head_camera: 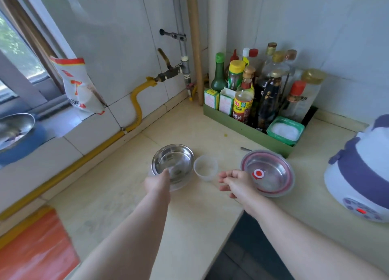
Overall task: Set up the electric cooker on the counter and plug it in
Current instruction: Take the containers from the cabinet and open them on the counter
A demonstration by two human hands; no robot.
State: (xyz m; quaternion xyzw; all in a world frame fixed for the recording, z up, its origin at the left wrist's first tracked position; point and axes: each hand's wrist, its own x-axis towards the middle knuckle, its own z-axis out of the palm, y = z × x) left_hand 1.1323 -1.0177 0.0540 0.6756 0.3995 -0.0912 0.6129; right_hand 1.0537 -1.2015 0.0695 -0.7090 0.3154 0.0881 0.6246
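Note:
The white and purple electric cooker (360, 174) stands at the right edge of the counter (117, 206), with a red light on its front panel. No cord or plug shows. A steel inner bowl (172, 161) sits in the middle of the counter, and my left hand (159, 181) grips its near rim. A small translucent cup (205, 167) stands right of the bowl. My right hand (235, 181) hovers with loosely spread fingers between the cup and a steel lid (270, 173) that has a red valve and lies upturned.
A green rack (250, 130) of sauce bottles and a green tub of white grains fill the back corner. A yellow gas hose (135, 105) runs along the tiled wall. A bag (79, 88) leans on the windowsill at left. An orange surface lies at the lower left.

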